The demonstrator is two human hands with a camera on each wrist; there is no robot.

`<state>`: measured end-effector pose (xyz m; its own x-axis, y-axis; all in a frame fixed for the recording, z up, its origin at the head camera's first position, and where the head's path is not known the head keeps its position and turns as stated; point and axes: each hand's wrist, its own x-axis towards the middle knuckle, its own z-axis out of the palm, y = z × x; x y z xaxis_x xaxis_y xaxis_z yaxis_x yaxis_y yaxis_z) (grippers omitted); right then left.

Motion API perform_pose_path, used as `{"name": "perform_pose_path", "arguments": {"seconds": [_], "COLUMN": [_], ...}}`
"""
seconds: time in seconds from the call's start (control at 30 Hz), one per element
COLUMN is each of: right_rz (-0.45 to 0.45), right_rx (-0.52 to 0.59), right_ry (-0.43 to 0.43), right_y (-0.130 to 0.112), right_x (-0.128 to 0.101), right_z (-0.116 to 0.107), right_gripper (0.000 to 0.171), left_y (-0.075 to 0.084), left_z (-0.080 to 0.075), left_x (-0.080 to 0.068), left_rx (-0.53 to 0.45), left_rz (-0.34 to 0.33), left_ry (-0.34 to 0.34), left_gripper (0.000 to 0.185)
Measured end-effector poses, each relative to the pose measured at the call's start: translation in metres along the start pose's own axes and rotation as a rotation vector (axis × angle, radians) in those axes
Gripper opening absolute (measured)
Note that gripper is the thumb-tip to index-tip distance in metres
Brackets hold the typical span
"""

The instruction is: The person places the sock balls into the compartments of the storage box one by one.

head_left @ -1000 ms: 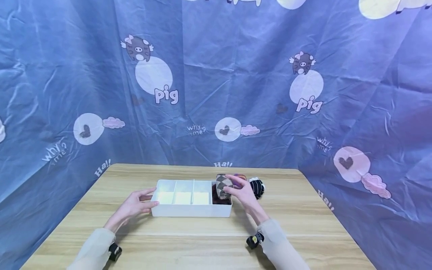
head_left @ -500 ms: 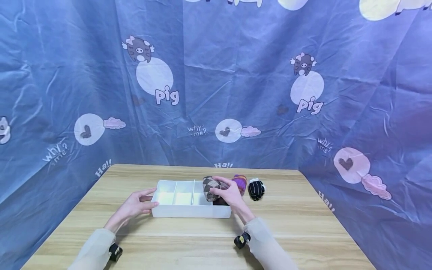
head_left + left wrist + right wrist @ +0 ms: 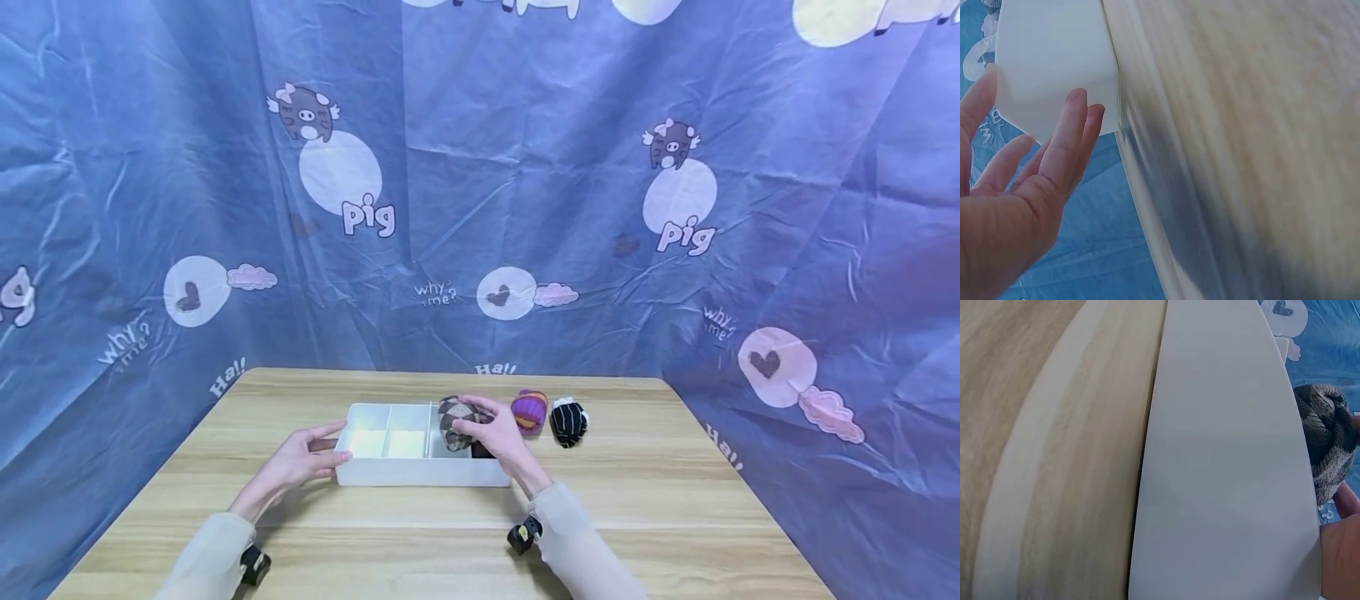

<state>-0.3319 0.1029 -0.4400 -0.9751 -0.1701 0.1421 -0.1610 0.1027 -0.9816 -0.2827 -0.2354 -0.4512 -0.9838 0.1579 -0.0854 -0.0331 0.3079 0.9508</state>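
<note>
Here, my right hand pinches the bundle over the box, third compartment from left; it's probably light, squashy, best held mid-body. My left hand, fingers straight, touches the box.

The left grip is loosely spread, the right grip pinching.

1. A pale table with streaked wood grain fills the near part of the scene.
2. Creased blue cloth hangs beyond its far edge and along its left and right sides.
3. The print shows winged pigs, pale discs, hearts, pink clouds and white lettering.
4. Light is even, the cloth turning purplish at right.
</note>
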Motion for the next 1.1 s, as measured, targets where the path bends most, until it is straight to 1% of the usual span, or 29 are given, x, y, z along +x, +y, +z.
{"name": "perform_pose_path", "arguments": {"seconds": [0.17,0.33,0.47,0.57,0.7,0.8,0.9,1.1], "right_rz": [0.009,-0.01,0.005,0.012,0.01,0.009,0.004,-0.037], "right_rx": [0.007,-0.018,0.025,0.056,0.059,0.068,0.096,0.109], "right_ry": [-0.014,-0.03,-0.053,-0.076,-0.09,-0.087,-0.071,-0.037], "right_y": [-0.002,0.002,0.004,0.001,-0.004,-0.003,0.002,0.008], "right_x": [-0.001,-0.001,-0.001,-0.003,-0.005,-0.005,-0.002,0.001], "right_z": [0.001,0.0,0.0,-0.001,-0.002,-0.002,-0.002,-0.005], "right_gripper": [0.049,0.047,0.046,0.046,0.044,0.042,0.04,0.036], "left_y": [0.0,0.0,0.0,0.0,-0.001,-0.002,-0.002,-0.003], "left_z": [0.001,0.002,0.002,0.003,0.003,0.003,0.004,0.004], "left_x": [0.0,-0.001,-0.003,-0.004,-0.003,-0.003,-0.003,-0.002], "left_rx": [-0.005,-0.002,0.004,0.006,0.009,0.007,-0.005,-0.012], "left_rz": [0.002,0.005,0.007,0.012,0.015,0.015,0.014,0.017], "left_ry": [0.002,0.002,0.0,0.002,0.001,0.0,-0.002,-0.009], "left_gripper": [0.079,0.079,0.079,0.079,0.079,0.079,0.079,0.078]}}
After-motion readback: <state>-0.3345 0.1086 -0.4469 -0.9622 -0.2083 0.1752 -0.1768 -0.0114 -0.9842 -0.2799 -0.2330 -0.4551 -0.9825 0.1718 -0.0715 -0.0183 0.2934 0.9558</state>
